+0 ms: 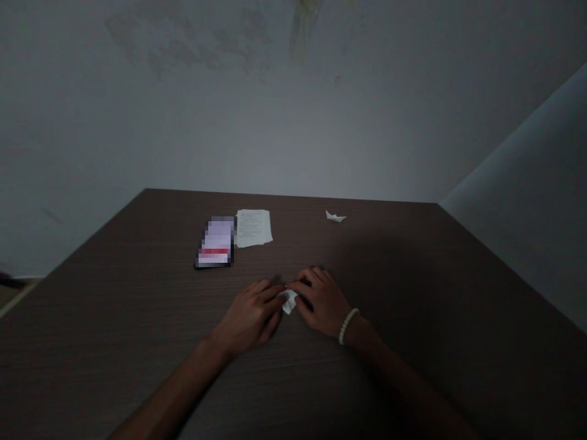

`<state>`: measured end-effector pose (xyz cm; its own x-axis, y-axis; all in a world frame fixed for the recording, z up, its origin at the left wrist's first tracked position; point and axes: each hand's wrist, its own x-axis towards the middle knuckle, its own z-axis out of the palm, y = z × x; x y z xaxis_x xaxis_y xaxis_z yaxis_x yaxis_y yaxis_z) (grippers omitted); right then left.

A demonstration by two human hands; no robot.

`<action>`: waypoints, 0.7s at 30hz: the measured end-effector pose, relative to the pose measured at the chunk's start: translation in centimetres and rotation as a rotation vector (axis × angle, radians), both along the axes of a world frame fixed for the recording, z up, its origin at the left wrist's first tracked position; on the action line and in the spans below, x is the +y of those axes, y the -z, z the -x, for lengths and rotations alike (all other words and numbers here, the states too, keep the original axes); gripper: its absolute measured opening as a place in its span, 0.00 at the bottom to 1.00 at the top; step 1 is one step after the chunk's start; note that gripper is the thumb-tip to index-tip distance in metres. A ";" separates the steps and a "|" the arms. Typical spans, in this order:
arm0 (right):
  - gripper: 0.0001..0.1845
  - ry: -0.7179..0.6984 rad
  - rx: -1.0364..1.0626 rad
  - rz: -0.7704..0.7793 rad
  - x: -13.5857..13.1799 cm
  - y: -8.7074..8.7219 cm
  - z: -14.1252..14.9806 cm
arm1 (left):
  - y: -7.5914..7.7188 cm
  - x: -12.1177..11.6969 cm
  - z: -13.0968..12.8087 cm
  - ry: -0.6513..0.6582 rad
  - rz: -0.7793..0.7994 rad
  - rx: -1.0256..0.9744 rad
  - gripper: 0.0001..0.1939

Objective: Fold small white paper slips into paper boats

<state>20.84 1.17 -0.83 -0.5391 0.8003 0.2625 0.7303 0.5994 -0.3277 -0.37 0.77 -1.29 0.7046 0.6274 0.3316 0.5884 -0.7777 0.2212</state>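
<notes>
A small piece of folded white paper (288, 302) lies on the dark wooden table (183, 373), between my two hands. My left hand (255, 313) is at its left side, with the fingertips closed on its edge. From the right, my right hand (321, 300) has its thumb and index finger at the paper's right and upper edges. A beaded bracelet (348, 326) circles my right wrist. Fingers cover parts of the paper, so its full shape is hidden.
A phone (215, 241) with a lit, blurred screen lies to the left. Touching or close beside it is a stack of printed paper sheets (254, 228). A small folded paper boat (335, 217) stands near the back edge. Behind the table rises a stained wall (293, 122).
</notes>
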 end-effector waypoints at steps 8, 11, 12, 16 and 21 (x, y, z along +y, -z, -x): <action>0.10 -0.004 0.000 -0.021 0.0 0.3 -0.1 | -0.2 0.0 0.0 -0.006 0.001 0.062 0.15; 0.07 -0.004 0.025 -0.047 -0.1 0.6 -0.4 | -0.2 0.0 0.0 -0.009 0.006 0.073 0.15; 0.06 -0.002 0.035 -0.057 -0.1 0.7 -0.5 | -0.3 0.0 0.0 -0.008 0.009 0.074 0.14; 0.04 -0.006 0.070 -0.093 -0.1 1.1 -0.8 | -0.2 0.0 0.0 -0.014 0.012 0.073 0.14; 0.02 -0.015 0.084 -0.118 -0.2 1.2 -1.0 | -0.3 0.0 0.0 -0.008 -0.012 0.030 0.14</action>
